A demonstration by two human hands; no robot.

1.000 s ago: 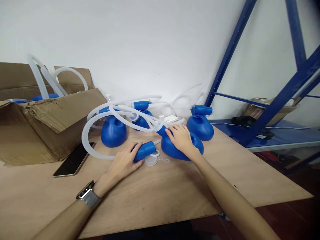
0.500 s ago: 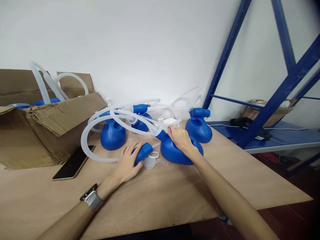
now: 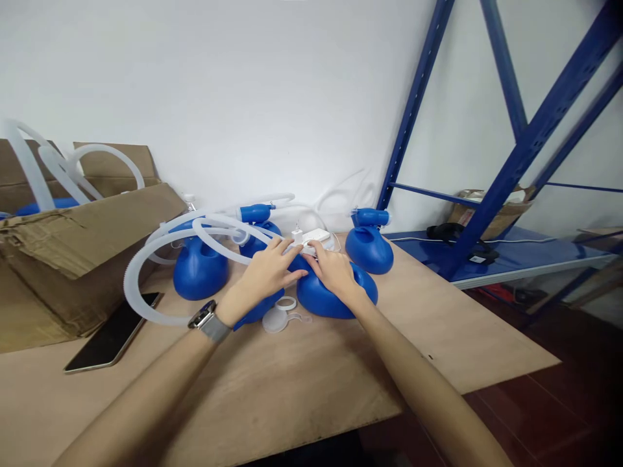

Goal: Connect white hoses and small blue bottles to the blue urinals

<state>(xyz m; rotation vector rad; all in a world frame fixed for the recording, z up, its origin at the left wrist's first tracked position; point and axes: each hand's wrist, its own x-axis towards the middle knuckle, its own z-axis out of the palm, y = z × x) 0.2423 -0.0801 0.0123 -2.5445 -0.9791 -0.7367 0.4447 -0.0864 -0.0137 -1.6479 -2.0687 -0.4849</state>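
A squat blue plastic urinal bottle [image 3: 325,301] lies on the table with its neck pointing up and left. My right hand [image 3: 333,269] is closed around the bottle by its neck and handle. At the neck's mouth, my left hand [image 3: 267,272] has its thumb and fingers around the tube's end; the fingers hide most of that joint. A clear ribbed tube [image 3: 136,295] loops leftward from there. Under my left wrist lies a blue tubular end piece [image 3: 257,310], partly covered. Beside it rests a translucent cap [image 3: 275,320] with a ring and strap.
More blue bottles stand behind: one at left [image 3: 200,269], one at right [image 3: 370,250]. A cardboard box [image 3: 97,227] with tubes and a phone [image 3: 114,334] are at left. White adapters [image 3: 316,237] lie at the back. Blue metal shelving [image 3: 516,155] rises at right.
My left hand has left the blue end piece and moved up and right to the bottle's neck. My right hand stays on the bottle. The view has shifted rightward.
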